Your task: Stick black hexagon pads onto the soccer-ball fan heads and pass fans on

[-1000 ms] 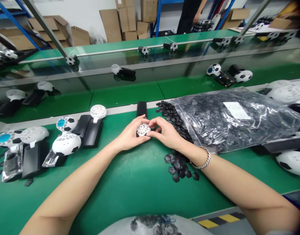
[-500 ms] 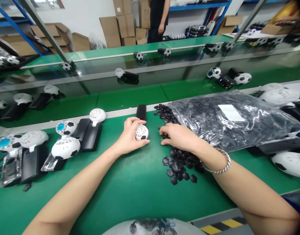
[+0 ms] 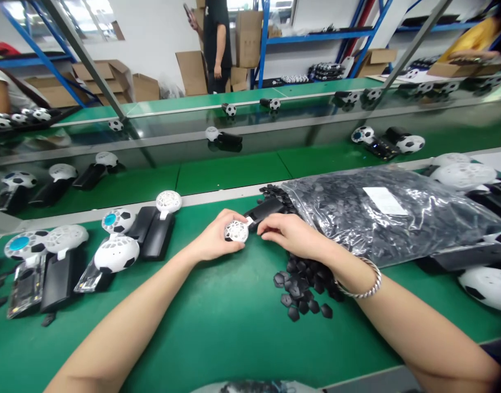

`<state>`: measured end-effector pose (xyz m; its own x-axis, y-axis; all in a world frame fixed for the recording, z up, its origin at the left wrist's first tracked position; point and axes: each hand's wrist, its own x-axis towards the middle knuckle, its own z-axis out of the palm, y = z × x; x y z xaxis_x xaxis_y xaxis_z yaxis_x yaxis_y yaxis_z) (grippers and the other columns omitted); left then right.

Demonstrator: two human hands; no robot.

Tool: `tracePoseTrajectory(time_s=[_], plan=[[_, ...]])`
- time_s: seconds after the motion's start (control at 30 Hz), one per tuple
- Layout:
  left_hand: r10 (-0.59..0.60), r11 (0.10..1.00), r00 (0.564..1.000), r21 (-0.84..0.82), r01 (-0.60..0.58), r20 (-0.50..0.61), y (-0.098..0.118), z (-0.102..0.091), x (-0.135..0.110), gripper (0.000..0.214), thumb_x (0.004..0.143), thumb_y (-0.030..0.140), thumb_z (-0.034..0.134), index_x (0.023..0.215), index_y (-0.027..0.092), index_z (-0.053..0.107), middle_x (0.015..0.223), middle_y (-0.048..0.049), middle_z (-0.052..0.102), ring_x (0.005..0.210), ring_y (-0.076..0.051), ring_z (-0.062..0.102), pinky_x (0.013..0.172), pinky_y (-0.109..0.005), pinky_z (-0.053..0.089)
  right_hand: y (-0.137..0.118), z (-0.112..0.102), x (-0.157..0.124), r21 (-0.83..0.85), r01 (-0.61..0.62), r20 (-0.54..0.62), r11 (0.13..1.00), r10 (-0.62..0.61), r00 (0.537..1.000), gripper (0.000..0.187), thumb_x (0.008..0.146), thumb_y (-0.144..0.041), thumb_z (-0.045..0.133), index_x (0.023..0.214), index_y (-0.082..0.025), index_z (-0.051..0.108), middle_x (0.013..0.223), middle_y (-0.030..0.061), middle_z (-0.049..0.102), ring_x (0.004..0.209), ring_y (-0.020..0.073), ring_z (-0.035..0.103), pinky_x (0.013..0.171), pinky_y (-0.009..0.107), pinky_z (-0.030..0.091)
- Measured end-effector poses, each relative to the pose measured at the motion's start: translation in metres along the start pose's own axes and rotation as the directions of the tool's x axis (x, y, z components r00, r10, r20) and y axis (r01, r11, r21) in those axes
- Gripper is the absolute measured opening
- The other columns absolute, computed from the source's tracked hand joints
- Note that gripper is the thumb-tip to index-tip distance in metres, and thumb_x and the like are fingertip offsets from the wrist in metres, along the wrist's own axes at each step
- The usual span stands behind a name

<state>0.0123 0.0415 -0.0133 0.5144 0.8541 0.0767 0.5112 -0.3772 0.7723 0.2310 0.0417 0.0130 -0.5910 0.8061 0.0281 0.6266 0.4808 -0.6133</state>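
My left hand [image 3: 214, 240] is closed round a small white lattice ball-shaped fan head [image 3: 236, 231] whose black handle [image 3: 263, 210] points up and right over the green bench. My right hand [image 3: 289, 234] sits just right of the head, fingers pinched together close to it; what they hold is too small to make out. Loose black hexagon pieces [image 3: 302, 284] lie in a heap under my right wrist, spilling from a clear plastic bag [image 3: 381, 213] full of them.
Several football-patterned fans with black handles [image 3: 115, 254] lie at the left. More white shells [image 3: 485, 286] lie at the right. A conveyor [image 3: 234, 169] with fans runs behind. A person stands by shelves and cardboard boxes at the back.
My right hand left the black pieces and came back to the fan head. The fan's handle swung from straight up to up-right. The view tilted up.
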Motion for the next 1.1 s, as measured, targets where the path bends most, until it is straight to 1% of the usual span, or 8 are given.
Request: tracePoseTrajectory(time_s=[0.1,0.23,0.37,0.5,0.63,0.83,0.93,1.1], plan=[[0.018,1.000,1.000,-0.009,-0.018,0.011,-0.002,0.001,0.001,0.044,0.065,0.021,0.065,0.106,0.023,0.050,0.111,-0.0040,0.047,0.108,-0.022,0.047,0.098,-0.038,0.036,-0.001,0.008,0.002,0.126,0.004,-0.069,0.992,0.004,0.998,0.006,0.080,-0.015,0.054,0.082,-0.018,0.059,0.077,-0.0008,0.063,0.070,0.0120,0.057,0.066,0.023,0.043],[0.030,0.999,0.999,-0.017,-0.030,0.012,-0.004,0.001,0.001,0.045,0.065,0.020,0.064,0.107,0.023,0.050,0.110,-0.0035,0.046,0.107,-0.021,0.047,0.096,-0.036,0.037,0.001,0.018,0.005,0.216,0.071,-0.096,0.974,-0.051,0.994,0.007,0.081,-0.014,0.053,0.085,-0.018,0.058,0.081,-0.0002,0.063,0.073,0.0116,0.058,0.069,0.023,0.044],[0.038,0.999,0.999,-0.017,-0.038,0.010,-0.005,0.001,0.002,0.045,0.065,0.020,0.064,0.107,0.022,0.050,0.109,-0.0033,0.046,0.107,-0.021,0.047,0.097,-0.036,0.036,0.001,0.021,0.008,0.155,0.128,-0.126,0.980,-0.109,0.986,0.014,0.080,-0.011,0.054,0.090,-0.017,0.061,0.087,0.0021,0.065,0.079,0.0124,0.058,0.073,0.023,0.043],[0.031,0.999,0.999,-0.020,-0.031,0.017,-0.004,0.001,0.002,0.044,0.065,0.020,0.064,0.107,0.022,0.050,0.109,-0.0037,0.046,0.107,-0.020,0.047,0.097,-0.036,0.037,0.000,0.020,0.008,0.165,0.098,-0.149,0.981,-0.073,0.986,0.006,0.080,-0.013,0.056,0.083,-0.017,0.061,0.075,-0.0004,0.063,0.066,0.0105,0.056,0.064,0.021,0.042],[0.034,0.999,0.999,-0.021,-0.034,0.019,-0.003,0.001,0.002,0.044,0.065,0.019,0.065,0.107,0.021,0.050,0.109,-0.0042,0.046,0.108,-0.020,0.047,0.097,-0.035,0.036,0.001,0.022,0.008,0.133,0.181,-0.213,0.974,-0.151,0.965,0.003,0.079,-0.015,0.059,0.078,-0.017,0.062,0.077,0.0009,0.060,0.070,0.0111,0.055,0.066,0.022,0.042],[0.040,0.999,0.999,-0.016,-0.040,0.005,-0.002,0.002,0.002,0.044,0.065,0.023,0.067,0.106,0.021,0.051,0.108,-0.0043,0.047,0.106,-0.020,0.048,0.096,-0.036,0.037,0.001,0.029,0.011,0.076,0.220,-0.190,0.973,-0.202,0.961,0.009,0.080,-0.011,0.057,0.080,-0.017,0.064,0.078,0.0018,0.061,0.073,0.0120,0.056,0.069,0.023,0.043],[0.043,0.999,0.998,-0.006,-0.043,-0.039,-0.001,0.005,0.003,0.039,0.066,0.025,0.068,0.102,0.020,0.053,0.104,-0.0044,0.049,0.104,-0.020,0.048,0.096,-0.035,0.037,0.001,0.035,0.013,0.086,0.222,-0.233,0.971,-0.197,0.952,0.009,0.079,-0.011,0.058,0.078,-0.017,0.064,0.076,0.0011,0.062,0.072,0.0118,0.056,0.068,0.023,0.042],[0.028,1.000,0.996,-0.001,-0.029,-0.089,0.002,0.010,0.002,0.035,0.066,0.018,0.064,0.100,0.019,0.053,0.101,-0.0045,0.048,0.101,-0.019,0.049,0.094,-0.035,0.038,0.003,0.040,0.015,0.120,0.175,-0.284,0.977,-0.135,0.949,0.005,0.078,-0.015,0.061,0.074,-0.018,0.062,0.074,-0.0008,0.059,0.071,0.0114,0.055,0.068,0.023,0.041]])
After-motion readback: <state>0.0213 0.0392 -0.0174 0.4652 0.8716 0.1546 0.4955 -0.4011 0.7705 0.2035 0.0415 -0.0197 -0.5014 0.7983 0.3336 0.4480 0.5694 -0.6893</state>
